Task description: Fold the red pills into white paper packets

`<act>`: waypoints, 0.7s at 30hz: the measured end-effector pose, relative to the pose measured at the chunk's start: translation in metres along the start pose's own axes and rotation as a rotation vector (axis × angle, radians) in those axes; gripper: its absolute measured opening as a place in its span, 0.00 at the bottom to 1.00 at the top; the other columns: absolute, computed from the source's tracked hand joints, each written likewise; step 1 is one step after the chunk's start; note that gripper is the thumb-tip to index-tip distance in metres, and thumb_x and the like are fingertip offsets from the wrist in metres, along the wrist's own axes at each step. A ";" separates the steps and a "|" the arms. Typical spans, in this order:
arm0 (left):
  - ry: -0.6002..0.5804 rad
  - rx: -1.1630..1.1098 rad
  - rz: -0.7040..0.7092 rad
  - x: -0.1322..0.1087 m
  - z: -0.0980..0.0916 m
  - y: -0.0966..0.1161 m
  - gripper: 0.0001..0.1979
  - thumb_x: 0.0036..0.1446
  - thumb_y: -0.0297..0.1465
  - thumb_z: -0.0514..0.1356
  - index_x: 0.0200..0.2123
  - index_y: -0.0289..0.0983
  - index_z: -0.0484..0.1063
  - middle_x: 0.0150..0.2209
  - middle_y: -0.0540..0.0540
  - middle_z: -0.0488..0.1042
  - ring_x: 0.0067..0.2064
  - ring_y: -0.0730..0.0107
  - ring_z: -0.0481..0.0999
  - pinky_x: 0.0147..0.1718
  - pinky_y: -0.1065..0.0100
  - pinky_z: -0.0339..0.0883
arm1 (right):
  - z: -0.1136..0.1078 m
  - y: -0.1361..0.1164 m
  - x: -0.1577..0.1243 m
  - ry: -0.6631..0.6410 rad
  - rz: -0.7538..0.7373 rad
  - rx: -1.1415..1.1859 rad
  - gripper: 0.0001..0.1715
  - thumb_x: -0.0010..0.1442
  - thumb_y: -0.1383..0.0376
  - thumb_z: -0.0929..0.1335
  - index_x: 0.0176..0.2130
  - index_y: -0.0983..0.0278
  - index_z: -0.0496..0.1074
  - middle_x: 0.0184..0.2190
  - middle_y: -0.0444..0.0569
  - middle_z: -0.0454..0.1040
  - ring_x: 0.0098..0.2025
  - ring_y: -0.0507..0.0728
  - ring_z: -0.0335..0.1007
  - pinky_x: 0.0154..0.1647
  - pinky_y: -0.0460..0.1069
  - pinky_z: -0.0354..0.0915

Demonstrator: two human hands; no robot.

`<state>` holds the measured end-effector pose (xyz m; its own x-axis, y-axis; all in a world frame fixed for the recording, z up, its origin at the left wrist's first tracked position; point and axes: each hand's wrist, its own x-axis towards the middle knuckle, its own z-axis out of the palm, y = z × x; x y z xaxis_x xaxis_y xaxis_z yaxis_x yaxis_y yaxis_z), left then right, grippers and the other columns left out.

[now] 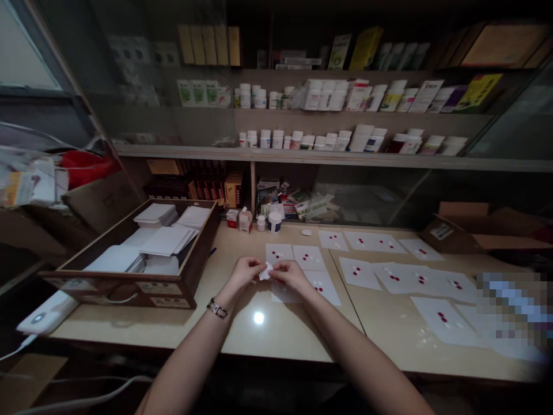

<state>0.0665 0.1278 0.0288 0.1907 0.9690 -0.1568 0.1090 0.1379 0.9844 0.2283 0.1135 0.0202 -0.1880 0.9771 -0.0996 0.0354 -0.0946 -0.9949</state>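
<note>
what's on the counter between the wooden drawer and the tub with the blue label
In the head view, a red-and-white box, a pale container and a small white bottle stand between them.

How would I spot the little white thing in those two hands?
Start at the pale tabletop below the shelves of bottles. Near its middle, the left hand, with a bracelet behind it, meets the right hand. Pinched between them is the small white piece, perhaps folded paper; unlike the white sheets lying flat with pills, it is held up.

The right hand (291, 275) partly hides white scrap (267, 272), perhaps paper.
</note>
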 end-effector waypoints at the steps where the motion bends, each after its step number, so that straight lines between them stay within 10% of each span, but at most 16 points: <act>1: 0.019 0.005 -0.002 0.000 0.000 0.000 0.14 0.39 0.39 0.66 0.21 0.32 0.71 0.16 0.52 0.66 0.17 0.78 0.62 0.17 0.75 0.55 | 0.000 0.000 0.000 0.010 0.008 0.008 0.14 0.39 0.60 0.74 0.21 0.67 0.72 0.12 0.41 0.65 0.15 0.48 0.57 0.18 0.44 0.51; 21: -0.063 -0.098 -0.064 0.000 0.010 0.004 0.13 0.36 0.33 0.69 0.25 0.30 0.77 0.20 0.47 0.72 0.19 0.78 0.65 0.20 0.74 0.58 | -0.009 -0.011 -0.001 0.113 -0.061 -0.043 0.14 0.39 0.60 0.73 0.26 0.67 0.72 0.21 0.46 0.73 0.21 0.52 0.66 0.19 0.44 0.58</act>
<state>0.0767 0.1265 0.0317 0.2479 0.9432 -0.2210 0.0275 0.2212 0.9748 0.2367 0.1148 0.0314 -0.0799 0.9962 -0.0344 0.0696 -0.0288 -0.9972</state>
